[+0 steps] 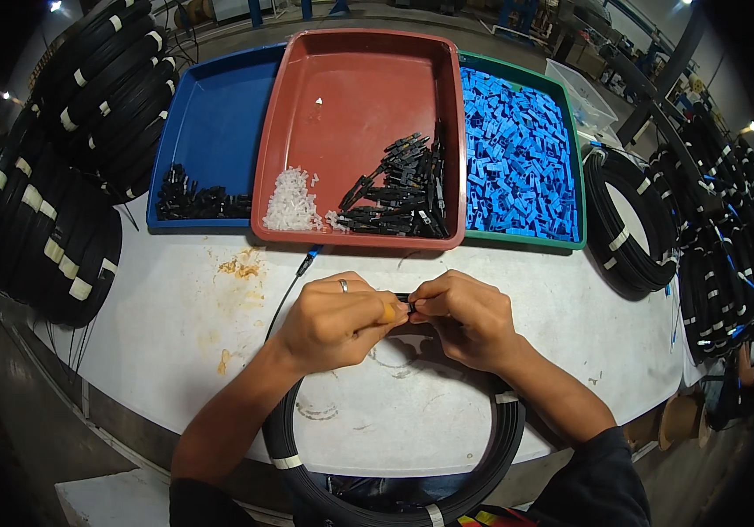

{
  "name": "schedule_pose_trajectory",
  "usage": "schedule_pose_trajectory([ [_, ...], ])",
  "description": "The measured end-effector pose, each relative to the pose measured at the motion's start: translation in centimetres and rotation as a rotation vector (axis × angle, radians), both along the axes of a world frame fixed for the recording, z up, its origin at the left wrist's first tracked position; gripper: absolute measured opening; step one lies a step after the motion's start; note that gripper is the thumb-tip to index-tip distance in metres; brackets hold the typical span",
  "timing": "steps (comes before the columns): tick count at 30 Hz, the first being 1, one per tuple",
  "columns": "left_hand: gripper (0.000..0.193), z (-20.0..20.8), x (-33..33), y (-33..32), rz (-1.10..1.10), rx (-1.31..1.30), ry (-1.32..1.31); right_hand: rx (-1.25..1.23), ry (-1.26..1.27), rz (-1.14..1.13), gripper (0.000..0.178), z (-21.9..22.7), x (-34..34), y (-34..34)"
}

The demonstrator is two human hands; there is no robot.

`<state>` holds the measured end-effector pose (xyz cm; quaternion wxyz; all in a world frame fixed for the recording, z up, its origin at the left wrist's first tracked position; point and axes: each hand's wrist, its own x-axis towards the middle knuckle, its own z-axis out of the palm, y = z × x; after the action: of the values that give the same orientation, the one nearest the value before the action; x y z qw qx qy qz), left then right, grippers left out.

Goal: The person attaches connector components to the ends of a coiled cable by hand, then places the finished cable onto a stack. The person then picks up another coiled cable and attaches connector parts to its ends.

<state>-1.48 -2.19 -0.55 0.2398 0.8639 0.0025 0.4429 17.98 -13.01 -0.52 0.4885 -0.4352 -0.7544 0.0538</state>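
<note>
My left hand [342, 321] and my right hand [466, 318] meet over the middle of the table, fingers closed in pinches. Between their fingertips is a small black connector part [404, 298], mostly covered by the fingers. A black cable coil [509, 439], bound with white tape bands, lies below my hands and hangs over the near table edge. To the left of my left hand, a thin cable ending in a blue-tipped connector [309, 258] rises toward the trays. My left hand wears a ring and has a yellowish wrap on one finger.
Across the table, a red tray [368, 37] holds small whitish sleeves and black connector parts. Flanking it are a blue tray [210, 114] with black pieces and a green tray [581, 198] full of blue clips. Stacked cable coils [52, 237] stand left; another coil [614, 237] lies right.
</note>
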Motion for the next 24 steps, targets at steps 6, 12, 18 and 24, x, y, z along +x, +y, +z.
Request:
schedule_pose_trajectory([
  [6, 0.016, 0.8, -0.1, -1.0, -0.004, -0.115, 0.053, 0.237, -0.267, -0.004, 0.027, 0.2, 0.3, -0.3],
  [12, 0.012, 1.0, 0.1, -0.1, 0.019, 0.424, -0.001, -0.1, 0.034, 0.075, 0.027, 0.1, 0.3, -0.1],
  [18, 0.017, -0.2, 0.0, -0.4, 0.005, -0.092, 0.019, 0.091, -0.099, 0.021, 0.03, -0.2, 0.3, 0.0],
  [24, 0.017, 0.6, 0.1, -0.2, 0.011, 0.305, 0.03, -0.039, -0.168, 0.064, 0.034, 0.4, 0.5, -0.3],
])
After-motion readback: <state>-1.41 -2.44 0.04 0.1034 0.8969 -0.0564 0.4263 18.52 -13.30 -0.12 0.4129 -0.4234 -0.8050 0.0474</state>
